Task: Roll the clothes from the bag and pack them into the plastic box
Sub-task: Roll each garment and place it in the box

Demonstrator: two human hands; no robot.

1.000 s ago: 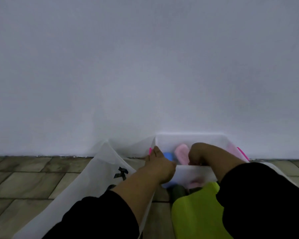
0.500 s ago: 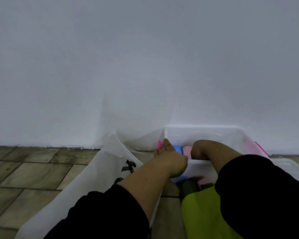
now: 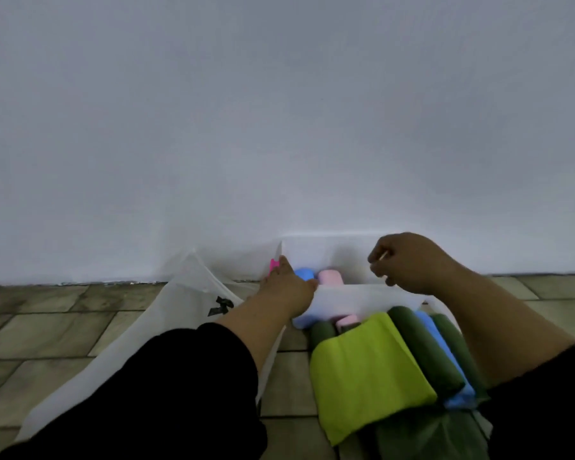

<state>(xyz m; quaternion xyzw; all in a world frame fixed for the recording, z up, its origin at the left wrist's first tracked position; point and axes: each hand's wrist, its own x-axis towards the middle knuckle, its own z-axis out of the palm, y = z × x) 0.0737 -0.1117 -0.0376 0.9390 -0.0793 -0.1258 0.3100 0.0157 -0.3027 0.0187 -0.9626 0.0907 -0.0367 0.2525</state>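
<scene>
Head view, one frame. Left grip (image 3: 289,287) lies on the near left corner of the plastic box (image 3: 365,293), fingers stretched forward along the left wall and pressed together, not spread. Cannot tell whether the thumb hooks over the rim. Just beyond its fingertips a small bright pink bit (image 3: 273,265) shows, identity unclear. Right grip (image 3: 409,263) hangs above the right part of the box, apart from the rim, fingers curled inward. Nothing visible between them. Box is see-through white and stands on the tiled floor (image 3: 47,330) against the white wall (image 3: 279,127). Inside it, just right of the left grip: a blue roll (image 3: 304,273), touching or nearly touching the thumb, then a pale pink roll (image 3: 329,277) beside it, between the two grips. Their lower ends show faintly through the near wall of the box. Left of the left grip and under its forearm: a white bag (image 3: 180,313), slanted, with a black bow mark (image 3: 221,305). Nearer than both grips, in front of the box: a lime green cloth (image 3: 362,370), folded flat, and to its right a dark green roll (image 3: 425,353), a blue cloth (image 3: 452,370) and a second dark green piece (image 3: 458,350), side by side under the right forearm. Both arms wear black sleeves (image 3: 180,393).
</scene>
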